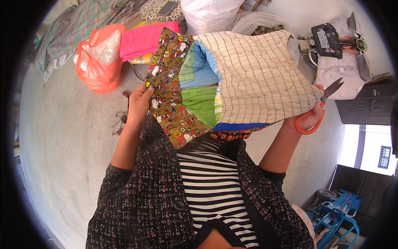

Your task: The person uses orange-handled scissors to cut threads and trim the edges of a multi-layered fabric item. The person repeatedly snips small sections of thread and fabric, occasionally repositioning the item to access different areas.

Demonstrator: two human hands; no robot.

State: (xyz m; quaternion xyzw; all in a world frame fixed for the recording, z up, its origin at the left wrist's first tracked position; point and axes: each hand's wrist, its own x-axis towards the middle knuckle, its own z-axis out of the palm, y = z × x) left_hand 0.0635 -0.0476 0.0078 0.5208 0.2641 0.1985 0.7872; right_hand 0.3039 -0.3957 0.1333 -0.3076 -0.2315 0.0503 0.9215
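A quilted fabric piece is stretched between both hands in front of my striped top. Its right part is cream with a grid of brown lines; a brown cartoon-print panel forms the left part. Between them a round opening shows blue and green patchwork. My left hand pinches the left edge of the printed panel. At the right corner my right hand grips the cloth and also holds scissors with orange handles, their dark blades pointing up and right, slightly apart. Folds of cloth hide some right fingers.
Beyond the cloth are a red plastic bag, folded pink fabric, a large white sack and a phone on a leopard-print cushion. A scooter stands at right, blue wheeled equipment at lower right.
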